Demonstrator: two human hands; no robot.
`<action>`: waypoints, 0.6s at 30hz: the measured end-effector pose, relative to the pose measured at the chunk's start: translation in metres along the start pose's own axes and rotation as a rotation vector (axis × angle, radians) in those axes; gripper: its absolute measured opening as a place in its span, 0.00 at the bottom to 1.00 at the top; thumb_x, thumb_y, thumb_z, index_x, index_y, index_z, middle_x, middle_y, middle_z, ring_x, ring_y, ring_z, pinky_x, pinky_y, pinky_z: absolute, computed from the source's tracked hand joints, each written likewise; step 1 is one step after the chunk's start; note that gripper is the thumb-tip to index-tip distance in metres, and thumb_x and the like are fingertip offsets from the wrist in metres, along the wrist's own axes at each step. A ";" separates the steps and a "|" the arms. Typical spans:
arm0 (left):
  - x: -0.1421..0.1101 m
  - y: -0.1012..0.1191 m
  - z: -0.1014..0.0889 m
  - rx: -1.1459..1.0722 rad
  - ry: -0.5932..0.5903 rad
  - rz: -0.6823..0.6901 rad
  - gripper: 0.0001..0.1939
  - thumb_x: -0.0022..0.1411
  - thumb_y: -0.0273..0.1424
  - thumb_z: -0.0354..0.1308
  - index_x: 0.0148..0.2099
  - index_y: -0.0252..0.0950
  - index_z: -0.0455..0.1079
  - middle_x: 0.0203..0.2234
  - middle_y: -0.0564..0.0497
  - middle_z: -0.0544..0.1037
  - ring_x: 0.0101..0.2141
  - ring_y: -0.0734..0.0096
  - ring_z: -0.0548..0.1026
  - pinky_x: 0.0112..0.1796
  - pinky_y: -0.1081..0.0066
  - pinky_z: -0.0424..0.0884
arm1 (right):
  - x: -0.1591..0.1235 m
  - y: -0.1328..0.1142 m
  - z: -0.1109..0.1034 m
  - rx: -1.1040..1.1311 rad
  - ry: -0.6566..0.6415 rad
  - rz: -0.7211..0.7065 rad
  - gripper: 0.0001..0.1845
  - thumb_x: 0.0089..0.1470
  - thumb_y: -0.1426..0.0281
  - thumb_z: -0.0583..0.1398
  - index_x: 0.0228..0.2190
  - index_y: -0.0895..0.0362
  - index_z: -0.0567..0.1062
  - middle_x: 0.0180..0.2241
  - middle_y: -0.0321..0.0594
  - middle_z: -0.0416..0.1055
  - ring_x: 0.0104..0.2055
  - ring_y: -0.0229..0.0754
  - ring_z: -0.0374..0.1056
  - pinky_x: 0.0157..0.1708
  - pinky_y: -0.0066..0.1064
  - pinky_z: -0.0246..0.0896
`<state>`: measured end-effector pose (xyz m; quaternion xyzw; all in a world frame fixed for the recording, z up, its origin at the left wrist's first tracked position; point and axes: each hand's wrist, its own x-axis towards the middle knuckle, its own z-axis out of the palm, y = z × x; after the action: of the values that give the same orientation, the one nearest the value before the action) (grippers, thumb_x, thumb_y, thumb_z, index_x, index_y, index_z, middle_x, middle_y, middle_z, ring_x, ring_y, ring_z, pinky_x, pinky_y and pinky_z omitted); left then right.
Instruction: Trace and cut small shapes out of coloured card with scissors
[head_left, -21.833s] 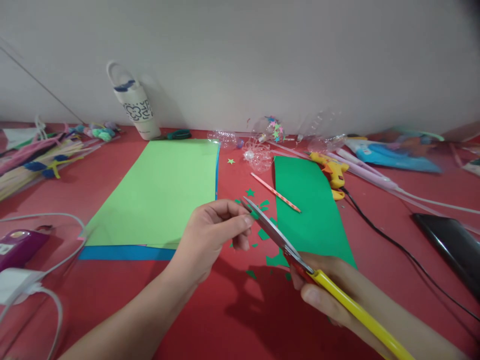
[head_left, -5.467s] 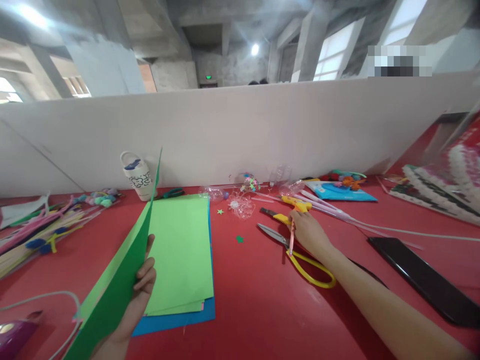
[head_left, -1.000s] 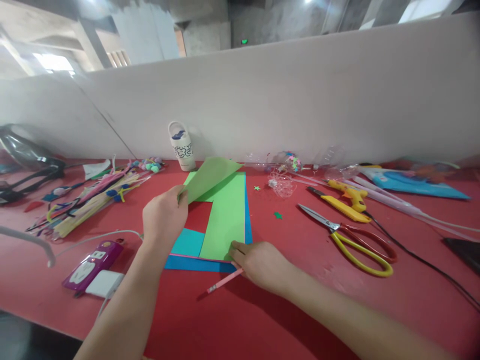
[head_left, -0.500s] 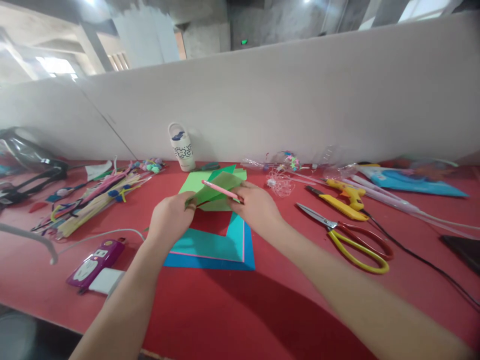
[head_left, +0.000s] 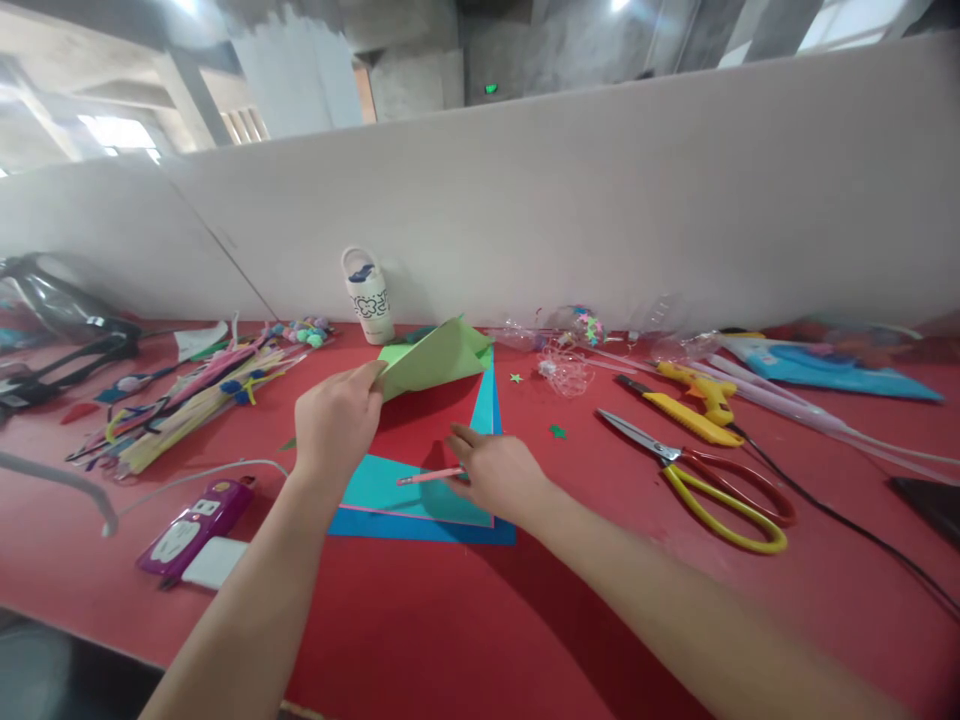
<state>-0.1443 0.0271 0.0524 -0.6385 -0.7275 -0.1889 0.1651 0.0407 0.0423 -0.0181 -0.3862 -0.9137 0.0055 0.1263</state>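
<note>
My left hand point(head_left: 337, 415) is closed on the left edge of a light green paper sheet point(head_left: 431, 360), which is lifted and bent above the stack. In my right hand point(head_left: 499, 470) is a pink pencil point(head_left: 429, 477), pointing left over the papers. My right fingertips rest on or just above a red sheet point(head_left: 420, 430); I cannot tell whether they touch it. Beneath lie a turquoise sheet point(head_left: 390, 490) and a blue sheet point(head_left: 435, 532). To the right of the stack are a small green star point(head_left: 557, 432) and a paler star point(head_left: 516, 378).
Scissors point(head_left: 690, 470), a yellow utility knife point(head_left: 691, 417) and a yellow glue gun point(head_left: 701, 390) lie at right. A white tumbler point(head_left: 370, 305) stands behind the papers. Pipe cleaners point(head_left: 187, 410) and a purple power strip point(head_left: 196, 528) are at left. A pale partition point(head_left: 525, 220) runs behind.
My right hand has left the green paper and moved down toward me with the pencil. My left hand still holds the sheet, now raised and spread wider. Two stars at right have come into view.
</note>
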 end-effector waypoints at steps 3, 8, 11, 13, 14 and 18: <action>0.004 0.002 -0.002 -0.002 0.035 0.022 0.20 0.64 0.32 0.44 0.52 0.39 0.72 0.37 0.45 0.81 0.39 0.57 0.77 0.34 0.68 0.64 | 0.004 -0.005 0.017 -0.056 -0.112 -0.013 0.11 0.59 0.68 0.58 0.37 0.64 0.74 0.34 0.46 0.75 0.30 0.42 0.72 0.26 0.31 0.65; 0.002 0.004 0.001 0.021 0.018 0.026 0.19 0.64 0.32 0.44 0.51 0.40 0.73 0.35 0.45 0.81 0.37 0.56 0.77 0.31 0.67 0.63 | 0.010 -0.017 0.013 -0.048 -0.146 -0.105 0.06 0.60 0.74 0.56 0.36 0.62 0.74 0.33 0.42 0.74 0.32 0.41 0.72 0.30 0.32 0.68; 0.002 0.001 0.002 0.029 0.004 0.019 0.19 0.64 0.32 0.45 0.51 0.40 0.72 0.34 0.46 0.81 0.36 0.57 0.77 0.31 0.68 0.63 | 0.006 -0.014 0.004 0.001 -0.056 -0.117 0.12 0.58 0.80 0.52 0.42 0.64 0.72 0.42 0.53 0.73 0.36 0.46 0.73 0.31 0.33 0.68; 0.003 -0.002 0.002 0.033 -0.007 0.016 0.19 0.63 0.32 0.45 0.51 0.40 0.72 0.35 0.46 0.81 0.36 0.58 0.77 0.31 0.68 0.63 | -0.003 -0.008 -0.002 0.051 0.001 -0.130 0.17 0.58 0.81 0.50 0.46 0.63 0.70 0.50 0.56 0.69 0.42 0.47 0.72 0.36 0.34 0.69; 0.004 -0.003 0.001 0.033 -0.014 0.017 0.19 0.64 0.32 0.45 0.52 0.41 0.72 0.34 0.46 0.81 0.36 0.58 0.77 0.31 0.68 0.63 | -0.010 -0.005 -0.005 0.079 0.025 -0.144 0.18 0.57 0.82 0.49 0.48 0.63 0.69 0.52 0.55 0.68 0.45 0.46 0.71 0.39 0.35 0.69; 0.006 -0.008 -0.003 0.039 -0.028 0.019 0.19 0.64 0.32 0.44 0.52 0.40 0.71 0.33 0.46 0.81 0.34 0.56 0.77 0.30 0.67 0.63 | -0.060 0.003 -0.023 0.202 0.108 -0.231 0.21 0.55 0.82 0.47 0.46 0.60 0.71 0.50 0.50 0.71 0.54 0.42 0.65 0.50 0.33 0.64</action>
<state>-0.1526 0.0305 0.0572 -0.6447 -0.7272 -0.1642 0.1693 0.0883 -0.0003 -0.0096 -0.2636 -0.9387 0.0621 0.2133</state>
